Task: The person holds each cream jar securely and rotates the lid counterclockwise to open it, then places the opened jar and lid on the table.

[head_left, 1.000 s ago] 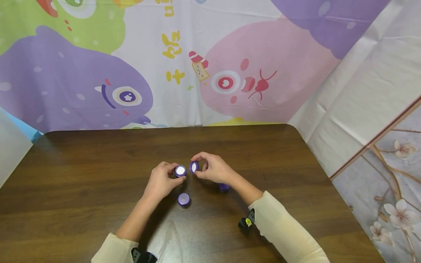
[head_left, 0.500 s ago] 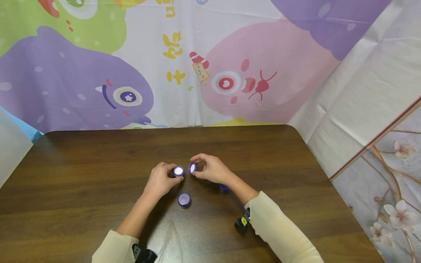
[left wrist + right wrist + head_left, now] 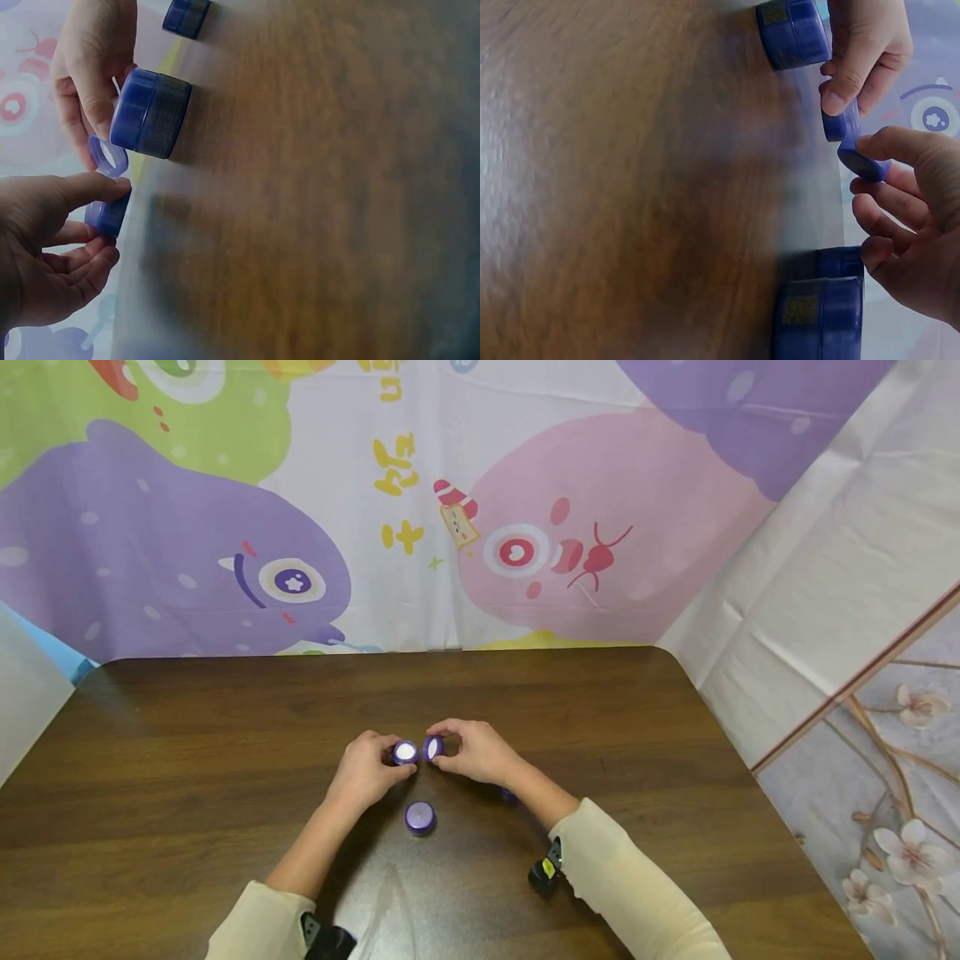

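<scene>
My left hand (image 3: 366,770) grips a small open purple jar (image 3: 405,753) by its sides, its white inside facing up. Between the thumb and fingers of my right hand (image 3: 480,752) is a purple screw lid (image 3: 432,748), tilted on edge, its white inner face toward the jar. Lid and jar are close side by side in the head view; in the right wrist view the lid (image 3: 861,159) overlaps the jar's edge. A capped purple jar (image 3: 420,817) stands on the table nearer the body, also seen as the larger jar (image 3: 152,112) in the left wrist view.
Behind my right forearm, another purple jar (image 3: 508,794) is mostly hidden. Two jars, one larger (image 3: 821,319) and one partly covered (image 3: 840,262), show low in the right wrist view. The brown wooden table (image 3: 225,718) ends at a cartoon-printed cloth (image 3: 420,602).
My right hand has moved left and slightly toward the body with the lid, narrowing the gap to the jar. My left hand and its jar have shifted slightly left.
</scene>
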`<move>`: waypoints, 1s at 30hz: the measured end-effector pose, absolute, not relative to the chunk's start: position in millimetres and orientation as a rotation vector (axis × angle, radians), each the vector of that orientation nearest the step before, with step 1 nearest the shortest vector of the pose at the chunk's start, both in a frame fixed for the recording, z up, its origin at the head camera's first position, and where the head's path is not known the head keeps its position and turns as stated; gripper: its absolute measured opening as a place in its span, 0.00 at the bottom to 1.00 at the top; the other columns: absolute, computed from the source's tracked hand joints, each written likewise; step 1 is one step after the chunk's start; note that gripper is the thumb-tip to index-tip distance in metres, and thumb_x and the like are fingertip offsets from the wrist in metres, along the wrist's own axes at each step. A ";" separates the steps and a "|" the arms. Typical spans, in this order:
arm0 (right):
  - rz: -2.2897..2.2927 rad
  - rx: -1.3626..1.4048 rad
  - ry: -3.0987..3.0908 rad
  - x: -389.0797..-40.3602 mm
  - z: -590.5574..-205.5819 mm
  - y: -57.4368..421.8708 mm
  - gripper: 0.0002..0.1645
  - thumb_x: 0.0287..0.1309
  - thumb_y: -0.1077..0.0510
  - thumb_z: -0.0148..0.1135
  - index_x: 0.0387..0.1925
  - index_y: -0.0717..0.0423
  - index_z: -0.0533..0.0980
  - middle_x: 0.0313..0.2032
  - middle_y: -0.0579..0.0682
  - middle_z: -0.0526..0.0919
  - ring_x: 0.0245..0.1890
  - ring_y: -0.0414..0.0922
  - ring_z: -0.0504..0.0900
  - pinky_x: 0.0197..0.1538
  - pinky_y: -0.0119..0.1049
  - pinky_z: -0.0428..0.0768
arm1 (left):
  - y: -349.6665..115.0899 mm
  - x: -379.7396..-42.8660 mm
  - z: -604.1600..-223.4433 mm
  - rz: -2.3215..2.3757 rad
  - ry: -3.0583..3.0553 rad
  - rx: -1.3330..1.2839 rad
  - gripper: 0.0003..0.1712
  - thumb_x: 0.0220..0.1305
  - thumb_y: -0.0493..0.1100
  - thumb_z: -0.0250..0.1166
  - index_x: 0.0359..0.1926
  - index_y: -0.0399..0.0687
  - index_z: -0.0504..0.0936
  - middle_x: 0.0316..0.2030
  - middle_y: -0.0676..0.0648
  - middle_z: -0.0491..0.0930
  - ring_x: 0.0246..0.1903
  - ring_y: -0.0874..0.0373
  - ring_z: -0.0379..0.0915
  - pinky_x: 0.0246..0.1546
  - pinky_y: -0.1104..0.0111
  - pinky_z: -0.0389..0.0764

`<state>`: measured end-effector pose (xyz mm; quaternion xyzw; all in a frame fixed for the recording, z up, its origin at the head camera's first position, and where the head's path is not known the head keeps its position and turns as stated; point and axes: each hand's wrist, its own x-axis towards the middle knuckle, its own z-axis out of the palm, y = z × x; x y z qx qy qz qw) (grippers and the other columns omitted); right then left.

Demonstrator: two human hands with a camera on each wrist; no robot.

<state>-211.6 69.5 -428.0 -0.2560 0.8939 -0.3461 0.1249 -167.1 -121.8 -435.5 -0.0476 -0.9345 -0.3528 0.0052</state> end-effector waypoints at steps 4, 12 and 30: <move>-0.957 -0.770 2.632 -210.6 -429.1 65.4 0.25 0.53 0.56 0.67 0.54 0.53 0.74 0.52 0.50 0.81 0.54 0.47 0.78 0.54 0.37 0.77 | -122.9 -168.1 -436.3 -1.108 -2.941 -0.145 0.23 0.50 0.43 0.72 0.45 0.35 0.81 0.37 0.39 0.76 0.38 0.48 0.77 0.41 0.59 0.79; -0.798 -0.775 2.725 -208.3 -431.4 61.3 0.25 0.54 0.52 0.66 0.54 0.49 0.74 0.51 0.48 0.81 0.53 0.45 0.79 0.54 0.39 0.76 | -123.3 -169.0 -437.2 -1.097 -2.954 -0.157 0.21 0.50 0.42 0.71 0.44 0.34 0.82 0.36 0.39 0.76 0.36 0.50 0.75 0.39 0.59 0.78; -0.471 -0.808 2.834 -206.1 -429.9 59.6 0.26 0.55 0.49 0.64 0.55 0.49 0.74 0.49 0.47 0.83 0.48 0.43 0.81 0.50 0.39 0.79 | -125.9 -172.3 -441.3 -1.078 -2.970 -0.178 0.19 0.49 0.41 0.72 0.41 0.35 0.83 0.34 0.40 0.76 0.35 0.52 0.72 0.38 0.58 0.75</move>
